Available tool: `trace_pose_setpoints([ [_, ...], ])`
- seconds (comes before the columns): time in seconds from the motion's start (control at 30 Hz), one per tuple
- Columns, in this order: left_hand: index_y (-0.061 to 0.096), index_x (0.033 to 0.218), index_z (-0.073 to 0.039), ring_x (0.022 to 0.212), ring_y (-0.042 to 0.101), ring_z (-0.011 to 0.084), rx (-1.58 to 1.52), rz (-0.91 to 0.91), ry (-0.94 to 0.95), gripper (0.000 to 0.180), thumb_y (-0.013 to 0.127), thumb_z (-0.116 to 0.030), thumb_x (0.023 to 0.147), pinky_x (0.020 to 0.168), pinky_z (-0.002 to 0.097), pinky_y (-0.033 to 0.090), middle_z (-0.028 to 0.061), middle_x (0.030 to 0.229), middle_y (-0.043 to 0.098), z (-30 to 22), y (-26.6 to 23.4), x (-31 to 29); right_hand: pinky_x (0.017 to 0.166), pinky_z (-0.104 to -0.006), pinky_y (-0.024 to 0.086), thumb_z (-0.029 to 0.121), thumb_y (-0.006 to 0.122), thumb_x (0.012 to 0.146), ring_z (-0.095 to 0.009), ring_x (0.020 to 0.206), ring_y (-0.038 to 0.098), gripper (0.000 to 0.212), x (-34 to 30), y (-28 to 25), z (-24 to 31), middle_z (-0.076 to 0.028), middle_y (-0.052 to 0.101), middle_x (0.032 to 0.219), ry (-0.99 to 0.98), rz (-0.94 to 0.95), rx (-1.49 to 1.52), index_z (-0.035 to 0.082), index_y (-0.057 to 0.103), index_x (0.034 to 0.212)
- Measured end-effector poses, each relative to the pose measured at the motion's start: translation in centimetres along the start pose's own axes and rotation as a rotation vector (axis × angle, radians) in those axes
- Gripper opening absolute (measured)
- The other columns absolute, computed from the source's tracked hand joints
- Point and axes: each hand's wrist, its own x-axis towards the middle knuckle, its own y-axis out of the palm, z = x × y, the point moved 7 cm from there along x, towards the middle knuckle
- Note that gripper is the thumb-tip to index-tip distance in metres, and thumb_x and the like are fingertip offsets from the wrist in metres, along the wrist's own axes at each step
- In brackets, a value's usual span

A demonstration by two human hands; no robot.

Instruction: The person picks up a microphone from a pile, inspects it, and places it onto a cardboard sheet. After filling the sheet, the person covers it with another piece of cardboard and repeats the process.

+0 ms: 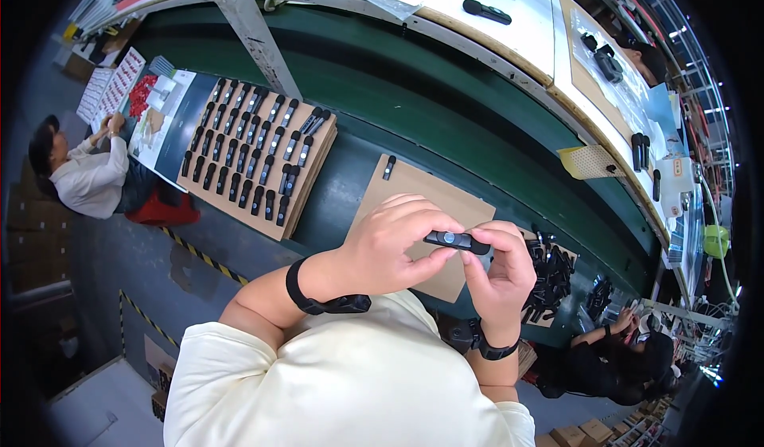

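Note:
Between my two hands, over the bench, is a small black stick-shaped device (477,245) with a rounded end and a pale round mark; it looks like a mini microphone. My left hand (382,240) pinches one end between thumb and forefinger. The fingertips of my right hand (505,272) grip the other end. Beneath the hands lies a brown cardboard sheet (434,196), partly hidden by them. One similar black device (389,167) rests at its far left corner. A heap of black devices (549,280) lies on cardboard to the right.
To the left, a stack of cardboard sheets (317,160) carries rows of black devices on a green bench (334,184). A metal post (251,33) and a raised white shelf (525,37) stand beyond. People sit at the far left (91,168) and right (621,359).

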Motion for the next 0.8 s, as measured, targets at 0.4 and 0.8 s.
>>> trace_pose_setpoints([
  [0.4, 0.066, 0.103, -0.003, 0.077, 0.063, 0.0252, -0.071, -0.013, -0.012, 0.033, 0.074, 0.001, 0.07, 0.068, 0.0328, 0.048, 0.0103, 0.089, 0.067, 0.7, 0.1, 0.3, 0.073, -0.0281, 0.051, -0.011, 0.072, 0.071, -0.02, 0.084, 0.062, 0.033, 0.3, 0.1, -0.5, -0.013, 0.063, 0.096, 0.0, -0.002, 0.016, -0.001, 0.063, 0.101],
  [0.8, 0.065, 0.104, -0.002, 0.082, 0.062, 0.0204, -0.166, -0.014, -0.151, 0.036, 0.08, -0.004, 0.071, 0.07, 0.0302, 0.049, 0.0102, 0.097, 0.066, 1.7, -0.1, 0.3, 0.078, -0.03, 0.051, -0.013, 0.07, 0.072, -0.022, 0.089, 0.062, 0.031, 0.5, 0.1, -0.9, -0.014, 0.062, 0.101, 0.032, 0.019, 0.042, 0.0, 0.061, 0.099],
])
